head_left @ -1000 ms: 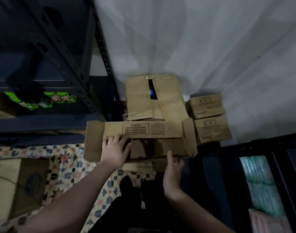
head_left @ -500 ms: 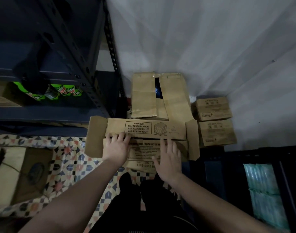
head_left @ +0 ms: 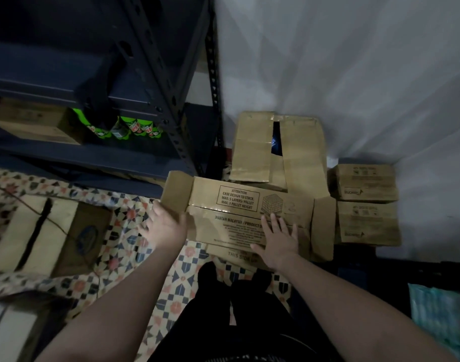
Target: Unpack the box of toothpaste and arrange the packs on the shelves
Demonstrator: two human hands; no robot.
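Observation:
A brown cardboard box [head_left: 239, 205] with printed stacking notes lies on the patterned floor in front of me. Both long top flaps lie closed; its two short end flaps stick out to the left and right. My right hand [head_left: 278, 239] lies flat with spread fingers on the near flap. My left hand [head_left: 166, 226] is at the box's left end, beside the left end flap, fingers loosely extended and blurred. No toothpaste packs are visible. The dark metal shelf unit [head_left: 150, 100] stands to the left behind the box.
A taller box [head_left: 255, 152] with a slit top stands behind, against the white wall. Two small cartons [head_left: 367, 205] sit to the right. Another box [head_left: 48, 236] lies on the floor left. Green bottles [head_left: 134, 129] sit on a shelf. Packaged goods [head_left: 437, 317] lie at right.
The near flap has been folded down and the box is now closed on top. My right hand went from its edge to lying flat on it. My left hand slid to the left end.

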